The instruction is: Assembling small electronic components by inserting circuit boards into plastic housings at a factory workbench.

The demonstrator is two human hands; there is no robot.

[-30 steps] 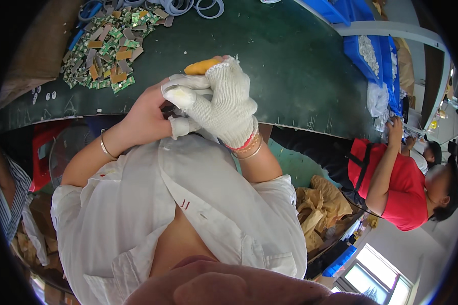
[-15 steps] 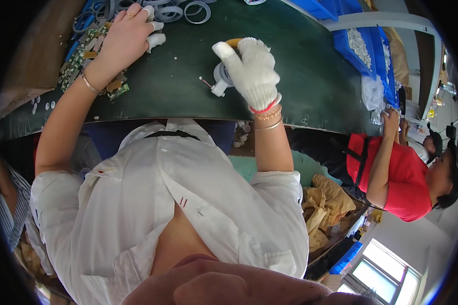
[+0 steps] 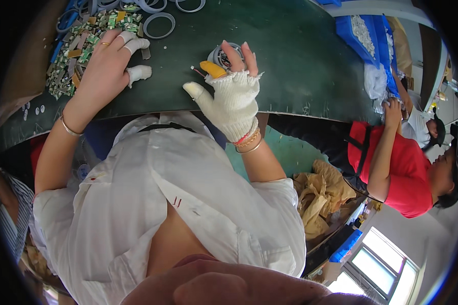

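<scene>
My left hand (image 3: 109, 66), with white finger covers on its thumb and some fingers, rests at the right edge of a pile of small green circuit boards (image 3: 107, 21). Thumb and index finger are apart; a small grey-brown piece (image 3: 145, 53) lies under the index fingertip. My right hand (image 3: 231, 101) wears a cut-off white knit glove and a yellow finger cover. Its thumb is spread away, while bare fingertips lie over a round grey housing (image 3: 215, 54) on the table. Dark parts show inside the housing, and a short wire with a white plug (image 3: 193, 68) sticks out of it.
Several grey rings (image 3: 159, 25) lie at the far left of the dark green table (image 3: 300, 66). Small white discs (image 3: 37, 110) sit near its left front edge. Blue bins (image 3: 364, 43) with white parts stand at right, beside a person in red (image 3: 392, 173).
My right hand has drawn nearer and left, its thumb spreading; the housing now shows its inside. My left hand has come nearer, off the rings, a small piece at its index fingertip.
</scene>
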